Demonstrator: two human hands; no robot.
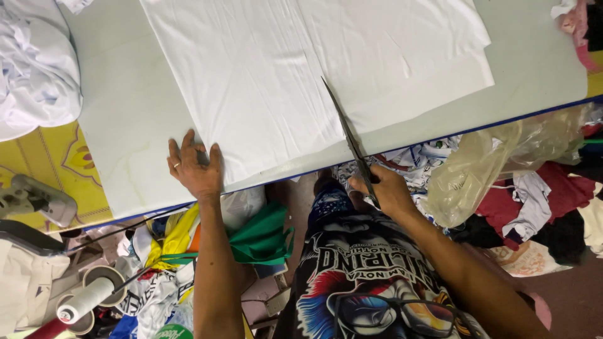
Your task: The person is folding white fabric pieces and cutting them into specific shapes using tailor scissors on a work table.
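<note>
— Lying where, that white fabric [264, 81]?
— Spreading flat across the pale table [125, 119], near edge reaching toward the table's blue-trimmed front rim.
— Cutting into it?
— Scissors [349, 135] pointing up into the fabric from its near edge, blades slicing along a line right of the fabric's middle.
— Gripping them how?
— Right hand [384, 188] clenching round the scissor handles, just off the fabric's near edge, below the table rim.
— And the other?
— Left hand [193, 166] pressing flat, fingers spread, holding nothing; fingertips touching the fabric's lower left corner, palm resting on the bare tabletop beside it.
— Lying around the fabric?
— Bunching at its far left, a heap of white cloth [34, 69]. Sitting below it, under the table edge, a green cloth [260, 235] and mixed scraps. Hanging right of the fabric's near edge, a clear plastic bag [496, 163]. Standing well below the left corner, a white thread spool [85, 301].
</note>
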